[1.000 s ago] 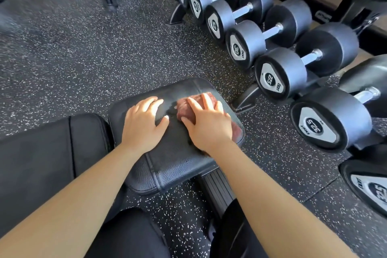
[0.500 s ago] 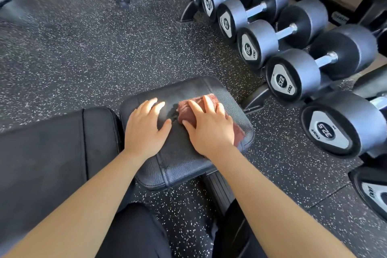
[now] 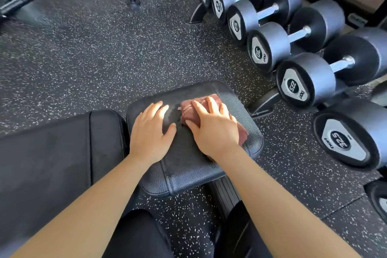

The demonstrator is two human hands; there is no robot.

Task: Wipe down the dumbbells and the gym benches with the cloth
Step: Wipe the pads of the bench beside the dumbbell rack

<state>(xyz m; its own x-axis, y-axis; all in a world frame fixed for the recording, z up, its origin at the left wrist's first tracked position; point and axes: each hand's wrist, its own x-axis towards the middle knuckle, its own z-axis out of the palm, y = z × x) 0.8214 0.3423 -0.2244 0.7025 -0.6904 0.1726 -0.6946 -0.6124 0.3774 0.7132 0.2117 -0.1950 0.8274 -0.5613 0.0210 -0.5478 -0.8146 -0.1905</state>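
Change: since a second ago our left hand (image 3: 149, 132), right hand (image 3: 215, 132) and the cloth (image 3: 188, 111) keep their spot on the seat pad (image 3: 188, 165); only our view drifts.
Left hand: flat, fingers straight, bracing the pad beside the cloth.
Right hand: flat on the cloth, pressing, not gripping.
Progress: we judge this pad mid-wipe; the back pad (image 3: 52, 163) and dumbbells (image 3: 305, 81) probably remain.
Room: the cloth is near the pad's far right edge; bare pad lies toward us.

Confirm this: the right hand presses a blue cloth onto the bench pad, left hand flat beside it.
Wrong colour: the head view shows the cloth is reddish-brown. The right hand presses it onto the bench pad, left hand flat beside it.
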